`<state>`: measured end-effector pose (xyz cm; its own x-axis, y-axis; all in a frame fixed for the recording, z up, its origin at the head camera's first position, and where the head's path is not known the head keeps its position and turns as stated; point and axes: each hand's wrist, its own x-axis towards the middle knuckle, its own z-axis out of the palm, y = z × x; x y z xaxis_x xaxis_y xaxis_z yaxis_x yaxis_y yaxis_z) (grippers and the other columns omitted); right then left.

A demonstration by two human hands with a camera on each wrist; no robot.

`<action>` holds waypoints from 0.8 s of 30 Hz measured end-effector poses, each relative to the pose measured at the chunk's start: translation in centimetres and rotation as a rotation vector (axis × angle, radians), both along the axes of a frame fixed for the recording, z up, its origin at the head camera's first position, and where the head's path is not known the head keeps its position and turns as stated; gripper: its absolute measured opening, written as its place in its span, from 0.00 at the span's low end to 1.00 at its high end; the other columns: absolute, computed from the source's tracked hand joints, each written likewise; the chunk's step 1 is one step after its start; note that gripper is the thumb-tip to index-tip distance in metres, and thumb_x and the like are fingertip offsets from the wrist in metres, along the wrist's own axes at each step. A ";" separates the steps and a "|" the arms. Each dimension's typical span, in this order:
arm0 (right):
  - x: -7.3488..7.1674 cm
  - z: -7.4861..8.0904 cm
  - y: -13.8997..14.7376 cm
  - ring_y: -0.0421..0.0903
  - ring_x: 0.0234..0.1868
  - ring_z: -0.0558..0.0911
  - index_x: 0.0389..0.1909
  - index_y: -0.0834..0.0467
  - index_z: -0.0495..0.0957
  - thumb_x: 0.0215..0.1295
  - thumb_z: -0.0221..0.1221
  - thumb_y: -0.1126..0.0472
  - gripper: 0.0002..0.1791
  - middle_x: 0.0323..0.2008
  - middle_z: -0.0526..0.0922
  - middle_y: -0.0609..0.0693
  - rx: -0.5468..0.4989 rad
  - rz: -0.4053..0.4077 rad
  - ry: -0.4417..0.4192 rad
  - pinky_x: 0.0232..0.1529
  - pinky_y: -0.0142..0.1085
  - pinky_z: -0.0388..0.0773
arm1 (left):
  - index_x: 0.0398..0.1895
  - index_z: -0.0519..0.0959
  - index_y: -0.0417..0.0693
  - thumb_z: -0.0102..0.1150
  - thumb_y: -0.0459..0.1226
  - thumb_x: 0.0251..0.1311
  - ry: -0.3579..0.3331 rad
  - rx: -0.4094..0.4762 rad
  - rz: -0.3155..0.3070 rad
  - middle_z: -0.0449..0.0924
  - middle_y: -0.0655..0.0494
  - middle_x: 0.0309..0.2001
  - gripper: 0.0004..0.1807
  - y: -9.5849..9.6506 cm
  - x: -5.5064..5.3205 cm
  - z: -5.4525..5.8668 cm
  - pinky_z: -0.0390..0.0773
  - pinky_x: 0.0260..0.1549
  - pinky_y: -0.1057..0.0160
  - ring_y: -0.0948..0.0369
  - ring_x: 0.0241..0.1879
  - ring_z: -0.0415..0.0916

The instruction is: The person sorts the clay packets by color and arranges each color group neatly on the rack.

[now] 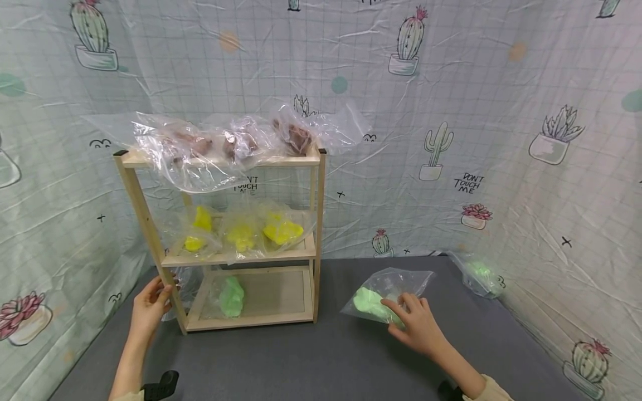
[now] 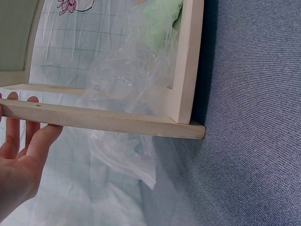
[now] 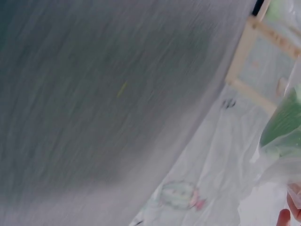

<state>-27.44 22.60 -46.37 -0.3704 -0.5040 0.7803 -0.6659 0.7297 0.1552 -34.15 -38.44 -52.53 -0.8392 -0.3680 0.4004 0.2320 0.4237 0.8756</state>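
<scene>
My left hand (image 1: 146, 306) grips the left front post of a small wooden shelf rack (image 1: 251, 321), low down near the bottom tier; in the left wrist view its fingers (image 2: 40, 141) curl around the post. On the right, my right hand (image 1: 418, 326) holds a clear plastic bag (image 1: 370, 302) with a soft light-green lump inside, over the grey table. The right wrist view is blurred, with the green bag (image 3: 284, 120) and some fingertips (image 3: 283, 219) at its right edge. Another bagged green lump (image 1: 232, 297) sits on the left of the bottom tier.
Bagged yellow lumps (image 1: 282, 229) stand along the middle tier, and bagged brown ones (image 1: 296, 138) along the top, their plastic overhanging the edges. A further green bag (image 1: 482, 274) lies at the table's back right. Cactus-printed sheeting (image 1: 361, 184) encloses the grey table (image 1: 281, 362).
</scene>
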 end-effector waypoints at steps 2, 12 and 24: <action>0.4 0.0 -0.8 0.40 0.28 0.63 0.45 0.49 0.76 0.61 0.44 0.47 0.19 0.29 0.67 0.48 -0.009 0.001 0.006 0.32 0.32 0.49 | 0.62 0.63 0.63 0.43 0.50 0.62 -0.004 0.007 0.005 0.71 0.61 0.47 0.24 0.0 0.0 0.0 0.75 0.29 0.74 0.81 0.40 0.68; 2.5 0.4 -4.6 0.42 0.29 0.66 0.45 0.50 0.78 0.42 0.56 0.55 0.23 0.29 0.68 0.49 -0.072 0.069 0.058 0.32 0.34 0.52 | 0.62 0.63 0.65 0.43 0.50 0.63 -0.020 0.002 0.027 0.72 0.59 0.49 0.23 -0.2 0.0 -0.2 0.76 0.30 0.71 0.80 0.41 0.69; 3.9 1.2 -9.3 0.41 0.29 0.64 0.43 0.48 0.78 0.36 0.57 0.57 0.25 0.29 0.68 0.47 -0.067 0.175 0.098 0.33 0.32 0.51 | 0.61 0.65 0.63 0.43 0.49 0.63 -0.016 0.019 0.023 0.72 0.61 0.47 0.22 0.0 -0.2 -0.1 0.78 0.32 0.65 0.78 0.41 0.71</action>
<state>-23.55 13.29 -45.18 -0.2019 -0.4999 0.8422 -0.7676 0.6149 0.1810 -34.36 -38.46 -52.61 -0.8366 -0.3952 0.3794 0.2079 0.4118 0.8872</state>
